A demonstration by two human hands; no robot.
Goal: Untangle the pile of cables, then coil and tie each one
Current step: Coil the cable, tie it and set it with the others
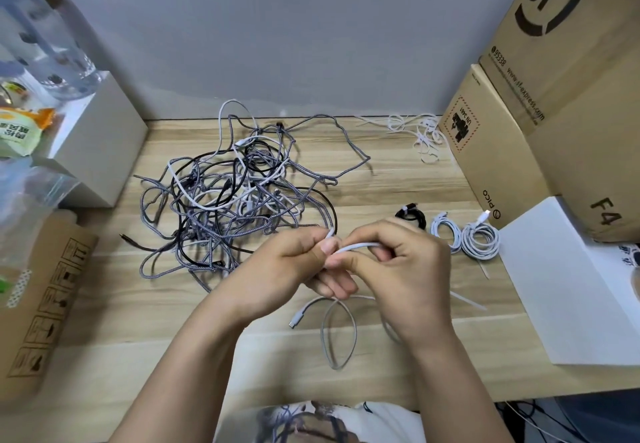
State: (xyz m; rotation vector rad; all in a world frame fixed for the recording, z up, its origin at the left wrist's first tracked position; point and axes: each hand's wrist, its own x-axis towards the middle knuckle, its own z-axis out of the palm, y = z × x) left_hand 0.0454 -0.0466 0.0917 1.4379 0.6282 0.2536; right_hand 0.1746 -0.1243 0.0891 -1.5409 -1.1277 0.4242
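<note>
A wooden table (398,182) spreads under and beyond both hands. Far off to the right of the right hand, large cardboard boxes (554,103) stand against the wall, with a flat white box (568,286) lying below them, level with the right wrist. Out past the left forearm sits another cardboard box (45,290), and beyond it, up and to the left, a white block (100,144) carrying a clear bottle and snack packets. Just beyond the left hand, touching distance from its knuckles, sprawls the tangled pile of cables (235,200), grey braided, black and white strands crossed over one another. Just past the right hand's knuckles lie three finished coils: a black coil (412,216) and two white coils (479,240), side by side. Farther up, near the boxes, is a loose heap of white ties (420,134). The left hand (294,266) and right hand (398,262) are drawn close together, fingertips nearly meeting, each with fingers curled and pinching the same white cable (356,245), a short stretch of which runs between them. The rest of that cable hangs below the hands and lies in a loop on the table toward the person, its plug end (294,322) resting under the left wrist.
</note>
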